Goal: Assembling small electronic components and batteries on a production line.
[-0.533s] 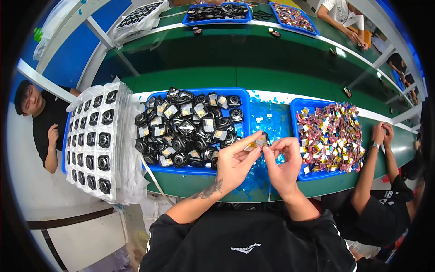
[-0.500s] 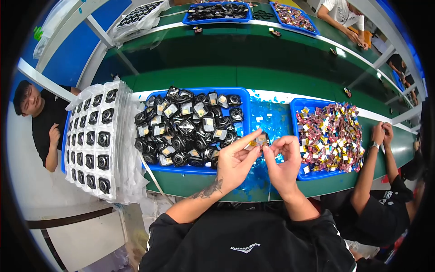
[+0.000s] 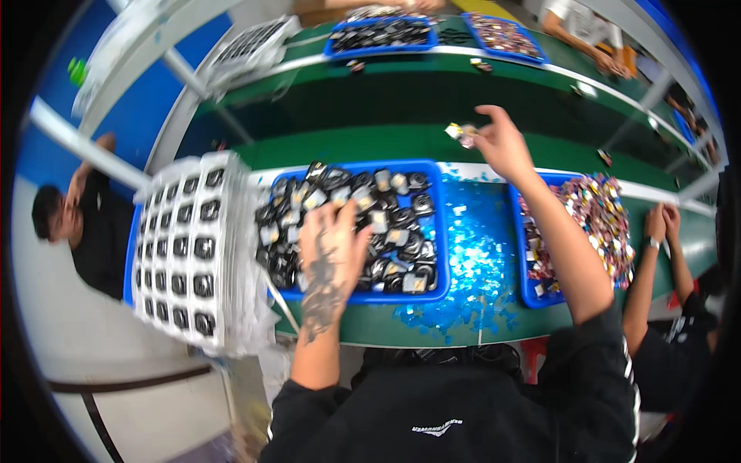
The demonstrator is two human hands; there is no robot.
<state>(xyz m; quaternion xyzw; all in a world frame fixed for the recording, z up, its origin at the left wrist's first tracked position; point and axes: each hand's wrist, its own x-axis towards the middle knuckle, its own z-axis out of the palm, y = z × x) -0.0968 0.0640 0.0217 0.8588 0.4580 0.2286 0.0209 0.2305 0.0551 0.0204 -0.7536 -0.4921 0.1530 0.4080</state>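
My left hand (image 3: 333,243), slightly blurred, lies over the blue tray (image 3: 441,231) of black parts, fingers spread and pointing away from me. The black square parts (image 3: 413,282) have round centres, and many carry a clear or pale patch. My right hand (image 3: 505,147) reaches far out over the green belt, its index finger and thumb apart. Right at those fingertips is a small part with white, yellow and pinkish pieces (image 3: 463,136); whether it still touches the fingers I cannot tell.
A second blue tray (image 3: 532,297) of small pink, yellow and white parts is under my right forearm. Blue film scraps (image 3: 471,255) litter the space between trays. Stacked white trays (image 3: 224,270) of black parts stand left. Co-workers sit left, right and across the belt.
My hands were together between the trays, handling a small part. They have separated: the left moved into the black parts, the right out over the belt with the small part at its fingertips.
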